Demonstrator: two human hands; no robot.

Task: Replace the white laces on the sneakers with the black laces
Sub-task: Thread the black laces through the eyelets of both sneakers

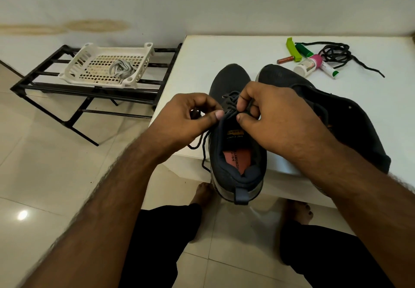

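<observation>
- head view looks down on my two hands meeting over the near sneaker (238, 153), which stands on the white table (224, 47) with its heel hanging over the front edge.
- my left hand (186, 119) has its fingers curled, thumb and forefinger pinching the black lace (203, 144) at the top eyelets; the loose end of that lace trails down off the left side of the shoe.
- my right hand (274, 117) is also curled, pinching the same lace just beside the left thumb, above the tongue.
- black lace is threaded across the front of this sneaker, partly hidden behind my fingers.
- the second sneaker (332, 112) lies just right of the first, tilted onto its side, partly under my right forearm.
- a spare black lace (336, 54) sits in a loose coil at the far right of the table, well apart from the shoes.
- next to that coil lie a green clip (293, 48), a green tube (304, 50), a small brown stick (285, 59) and a white bottle with a pink band (307, 64).
- off the table to the left, a white basket (107, 67) rests on a black metal rack (67, 90), and the white laces (122, 68) lie bundled inside it.
</observation>
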